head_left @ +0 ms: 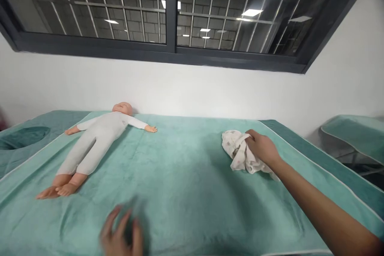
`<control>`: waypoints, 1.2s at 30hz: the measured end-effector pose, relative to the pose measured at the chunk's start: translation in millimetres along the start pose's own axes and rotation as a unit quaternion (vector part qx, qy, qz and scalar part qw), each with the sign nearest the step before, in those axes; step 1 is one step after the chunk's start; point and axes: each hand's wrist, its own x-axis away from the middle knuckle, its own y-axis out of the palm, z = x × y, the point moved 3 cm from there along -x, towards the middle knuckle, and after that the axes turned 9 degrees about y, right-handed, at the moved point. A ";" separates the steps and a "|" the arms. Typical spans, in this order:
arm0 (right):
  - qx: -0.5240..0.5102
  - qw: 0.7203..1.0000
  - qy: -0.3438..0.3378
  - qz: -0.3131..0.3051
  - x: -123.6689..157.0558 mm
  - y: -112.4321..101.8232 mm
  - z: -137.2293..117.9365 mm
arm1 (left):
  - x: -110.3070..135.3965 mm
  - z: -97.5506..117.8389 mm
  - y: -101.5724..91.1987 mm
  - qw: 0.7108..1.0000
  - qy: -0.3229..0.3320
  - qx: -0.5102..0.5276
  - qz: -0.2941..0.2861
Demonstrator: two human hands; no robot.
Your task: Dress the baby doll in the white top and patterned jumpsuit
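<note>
A bunched white cloth [240, 152] with a small print, perhaps a baby garment, is gripped by my right hand [264, 148] on the right half of the bed. Its exact kind is hidden by the folds. My left hand [121, 232] is at the near edge of the view, fingers apart and slightly blurred, with nothing in it. On the left, a baby doll [100, 134] in a white long-sleeved suit lies on its back, head toward the wall, arms spread and feet bare.
A green cover [180, 192] with darker side bands spreads over the bed. Behind it rise a white wall [192, 88] and a dark-framed barred window [171, 48]. At the far right stands another green-covered surface [357, 132]. A round hole [24, 138] shows at the left.
</note>
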 end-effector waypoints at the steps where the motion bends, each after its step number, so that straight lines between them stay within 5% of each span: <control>1: -0.047 0.999 0.000 0.023 -5.3 -7.4 -8.4 | -11.3 9.0 20.5 0.999 0.006 0.043 -0.015; 4: -0.195 0.979 -0.012 0.057 -13.7 -28.1 -36.8 | -51.6 51.7 89.1 0.963 -0.054 0.218 -0.146; 8: -0.315 0.945 -0.082 -0.012 8.1 -46.2 -86.4 | -90.4 129.2 155.0 0.826 -0.177 0.446 -0.295; 10: -0.341 0.922 -0.152 -0.100 33.3 -48.0 -111.3 | -102.1 157.2 167.5 0.770 -0.218 0.533 -0.276; 13: -0.292 0.902 -0.281 -0.150 70.6 -41.1 -132.2 | -112.2 165.8 167.8 0.744 -0.287 0.571 -0.194; 15: -0.241 0.914 -0.299 -0.129 81.8 -25.9 -129.8 | -117.5 156.3 159.7 0.767 -0.286 0.553 -0.157; 17: -0.217 0.939 -0.239 -0.120 80.7 -0.4 -117.3 | -123.0 142.9 149.4 0.802 -0.264 0.515 -0.149; 20: -0.224 0.948 -0.114 -0.193 74.1 48.0 -97.0 | -131.8 126.1 135.1 0.834 -0.263 0.455 -0.168; 23: -0.190 0.944 -0.101 -0.249 73.8 75.3 -93.3 | -147.5 115.4 118.4 0.835 -0.269 0.448 -0.174; 27: 0.009 0.976 -0.206 -0.068 63.4 44.1 -104.4 | -185.7 93.5 80.9 0.887 -0.232 0.382 -0.120; 31: 0.183 0.940 -0.250 0.142 40.9 -8.5 -106.6 | -221.8 74.1 46.2 0.982 -0.042 0.153 -0.106; 34: 0.214 0.923 -0.240 0.210 35.3 -18.1 -97.3 | -224.2 65.2 39.7 0.991 0.091 -0.019 -0.099; 36: 0.214 0.927 -0.245 0.187 41.8 -3.9 -85.5 | -214.2 57.9 43.4 0.985 0.120 -0.074 -0.101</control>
